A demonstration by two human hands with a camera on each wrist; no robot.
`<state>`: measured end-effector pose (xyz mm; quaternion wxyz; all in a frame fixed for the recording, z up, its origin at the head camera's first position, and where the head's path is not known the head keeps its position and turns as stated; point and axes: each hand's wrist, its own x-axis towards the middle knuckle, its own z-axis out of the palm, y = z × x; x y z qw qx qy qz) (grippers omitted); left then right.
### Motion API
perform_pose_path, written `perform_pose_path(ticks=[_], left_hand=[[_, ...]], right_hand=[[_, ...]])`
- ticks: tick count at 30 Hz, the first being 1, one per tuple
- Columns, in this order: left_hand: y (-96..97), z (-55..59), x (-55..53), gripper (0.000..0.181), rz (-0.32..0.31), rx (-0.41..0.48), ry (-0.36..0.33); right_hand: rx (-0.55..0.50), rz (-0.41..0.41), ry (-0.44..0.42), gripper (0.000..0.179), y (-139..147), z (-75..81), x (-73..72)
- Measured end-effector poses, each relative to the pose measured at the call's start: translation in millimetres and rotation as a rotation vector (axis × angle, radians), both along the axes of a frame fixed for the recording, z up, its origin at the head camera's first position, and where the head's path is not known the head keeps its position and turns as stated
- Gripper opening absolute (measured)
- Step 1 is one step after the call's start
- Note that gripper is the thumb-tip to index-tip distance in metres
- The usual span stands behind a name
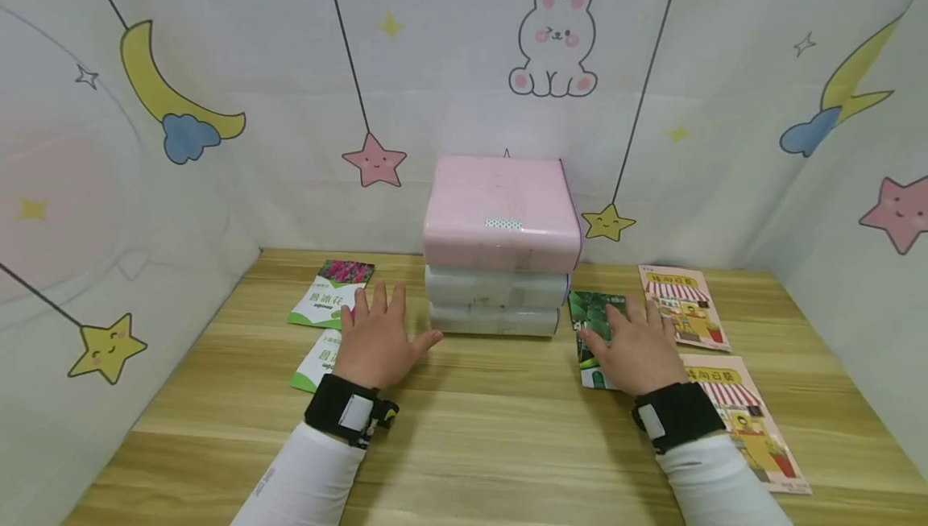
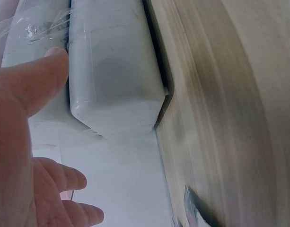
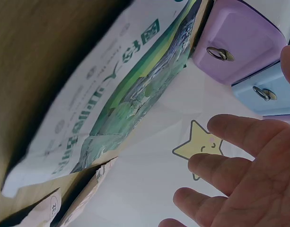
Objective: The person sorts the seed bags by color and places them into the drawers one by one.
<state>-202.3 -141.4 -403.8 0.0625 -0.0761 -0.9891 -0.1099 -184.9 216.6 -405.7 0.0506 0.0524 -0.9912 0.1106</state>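
My left hand [image 1: 379, 342] is spread with straight fingers, beside two white-and-green seed packets with flower pictures, one upper packet [image 1: 319, 304] and one lower packet [image 1: 316, 361] partly hidden by the hand. Its thumb points toward a stack of small drawer boxes, pink box [image 1: 500, 208] on top and white boxes [image 2: 114, 71] below. My right hand [image 1: 641, 349] has its fingers extended over a green seed packet [image 3: 130, 101] and holds nothing. In the right wrist view, ring pulls show on a purple drawer front [image 3: 239, 40] and a blue drawer front [image 3: 263, 85].
Two pink packets with a striped awning picture lie at the right, a far packet [image 1: 685, 304] and a near packet [image 1: 754, 421] partly under the right wrist. The wooden tabletop [image 1: 493, 445] meets a white printed cloth [image 1: 464, 91] at the back and sides.
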Motion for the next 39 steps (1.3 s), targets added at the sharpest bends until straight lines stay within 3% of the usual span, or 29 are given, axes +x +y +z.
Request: perform_pose_path(ticks=[21, 24, 32, 39], left_hand=[[2.5, -2.5, -0.8, 0.104, -0.009, 0.017, 0.029], [5.7, -4.5, -2.9, 0.1, -0.026, 0.105, 0.039], [25.0, -9.5, -2.1, 0.087, -0.123, 0.538, -0.01], [35.7, -15.1, -1.2, 0.087, -0.209, 0.673, 0.048]], right_hand=[[-0.016, 0.013, 0.036, 0.07, -1, -2.3, -1.1], [-0.088, 0.048, 0.049, 0.069, -4, -2.3, -3.7], [-0.461, 0.108, -0.023, 0.07, -28, 1.0, -7.2], [-0.71, 0.211, -0.042, 0.075, -48, -2.1, -9.4]])
